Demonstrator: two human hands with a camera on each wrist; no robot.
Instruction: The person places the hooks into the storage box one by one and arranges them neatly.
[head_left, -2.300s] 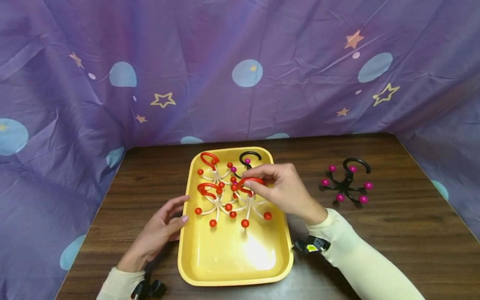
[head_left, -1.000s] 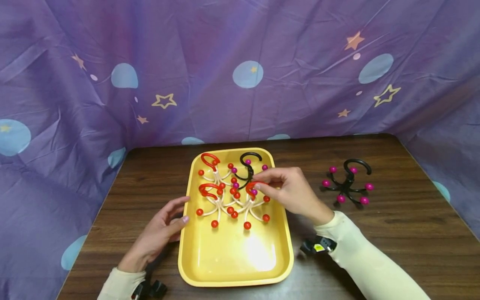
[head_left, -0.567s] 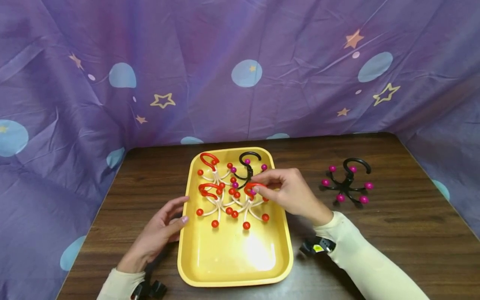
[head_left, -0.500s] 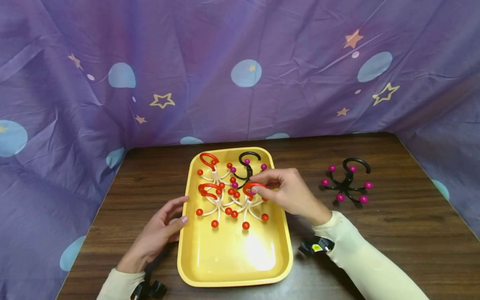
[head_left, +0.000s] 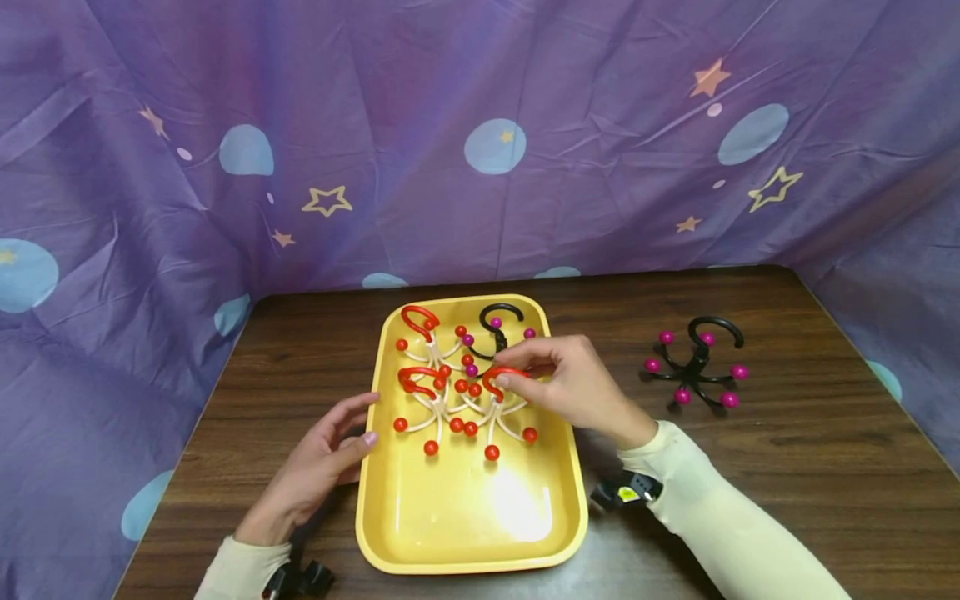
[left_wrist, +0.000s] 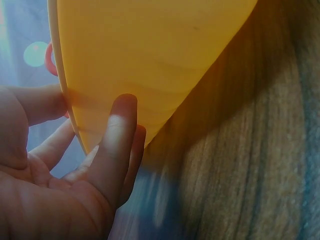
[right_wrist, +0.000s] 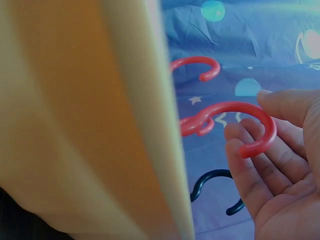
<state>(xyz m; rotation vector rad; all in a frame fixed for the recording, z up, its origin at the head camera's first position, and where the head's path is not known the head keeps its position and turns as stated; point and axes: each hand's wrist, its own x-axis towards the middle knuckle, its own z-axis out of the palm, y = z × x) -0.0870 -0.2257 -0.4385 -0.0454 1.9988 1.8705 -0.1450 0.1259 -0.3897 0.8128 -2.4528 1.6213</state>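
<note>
In the head view my right hand [head_left: 573,383] holds the red hook of a white multi-armed hanger [head_left: 498,400] with red ball tips, inside the yellow tray [head_left: 468,568]. Seen from the right wrist, thumb and fingers surround the red hook [right_wrist: 235,106] from both sides. My left hand [head_left: 322,462] rests against the tray's left side; in the left wrist view its fingers [left_wrist: 125,115] lie along the outer wall. Two matching red-and-white hangers [head_left: 432,342] stand at the tray's left. A black hanger [head_left: 500,315] with magenta tips sits at the far right, partly hidden by my right hand.
Another black hanger [head_left: 697,367] with magenta balls stands on the wooden table [head_left: 810,467], right of the tray. A purple patterned curtain [head_left: 480,225] hangs behind the table. The near half of the tray shows bare yellow floor [head_left: 442,508].
The right hand has lowered the white hanger beside the other red-hooked one, then shifted slightly left, its red hook turning a little. The left hand has stayed at the tray's side.
</note>
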